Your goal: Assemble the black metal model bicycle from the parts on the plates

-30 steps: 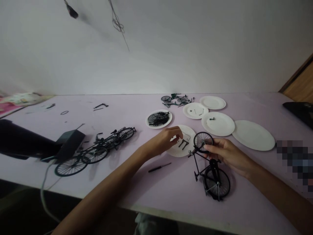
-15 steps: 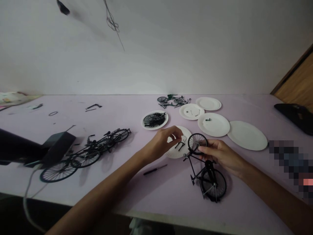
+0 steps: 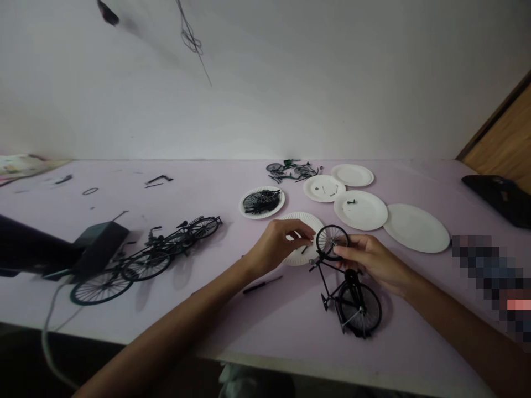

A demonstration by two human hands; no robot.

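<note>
Moved since prior frame: L hand has slid rightward over the plate & now sits just beside the wheel, R hand about same spot. Obs: R hand holds up the round black spoked front wheel of a small matte-black model bicycle, fingers partly closed around wheel edge, thumb hidden behind it; rest of bike stands on table below hand, rear wheel down. L fingers curled, half closed, tips near hub side of wheel; can't tell if they hold any small part. Under L hand: round white fluted paper plate, mostly covered, small black piece visible on it. Table = pale lilac flat top. Nearby: thin black screwdriver just left of bike, round white paper plate w/ heap of black wheel parts, smooth white paper plate w/ small black part, plain white oval plate. Further back: loose black-green bike parts, white plate w/ tiny parts, bare white plate. Left side: two assembled black model bicycles lying/standing close together beside dark boxy case, grey cable running off table edge.
</note>
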